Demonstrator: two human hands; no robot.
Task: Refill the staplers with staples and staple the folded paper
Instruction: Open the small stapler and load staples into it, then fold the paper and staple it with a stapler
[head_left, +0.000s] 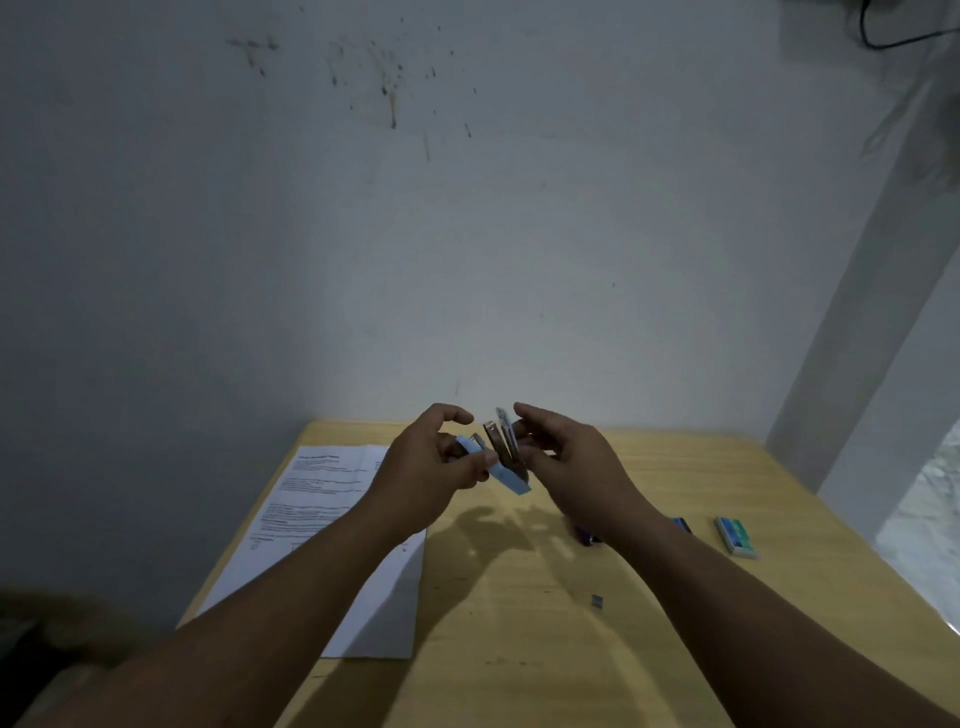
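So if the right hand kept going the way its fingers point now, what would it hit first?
The right hand points left toward the opened light blue stapler held up between both hands. Its fingers would probably meet the raised metal staple tray first, then the left hand; depth is unclear.

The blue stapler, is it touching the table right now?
Apart. The head view shows the blue stapler held up by the left hand and right hand, clear of the table, its shadow cast below.
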